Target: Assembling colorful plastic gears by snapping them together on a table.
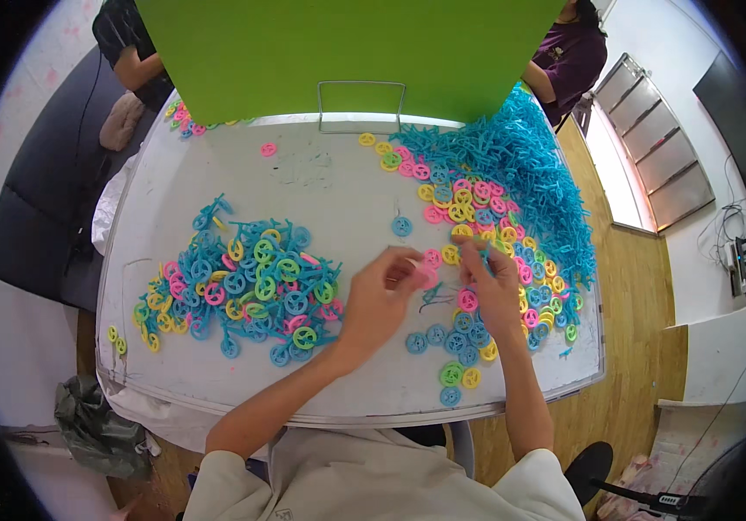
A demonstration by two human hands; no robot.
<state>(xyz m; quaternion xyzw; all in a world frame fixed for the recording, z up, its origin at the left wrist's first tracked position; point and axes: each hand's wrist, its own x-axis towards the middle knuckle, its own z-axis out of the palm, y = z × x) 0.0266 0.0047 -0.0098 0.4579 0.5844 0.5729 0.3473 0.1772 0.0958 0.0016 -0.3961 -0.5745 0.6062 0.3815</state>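
Observation:
My left hand (380, 293), over the middle of the table, is closed in a pinch on a pink plastic wheel (426, 277). My right hand (494, 285) is at the edge of the spread of wheels on the right, its fingers pressed together; a bit of blue shows between them, too small to name. Right by its fingertips is a yellow wheel (461, 232), and I cannot tell whether they touch it. Between the hands lies a small blue stick piece (433, 293). Loose blue wheels (462, 323) lie below the right hand.
A pile of wheels joined with blue sticks (256, 282) covers the table's left. Blue sticks (529, 165) are heaped at the far right. A green panel (347, 56) with a wire frame (361, 83) stands across the back. Two other people are partly visible behind it.

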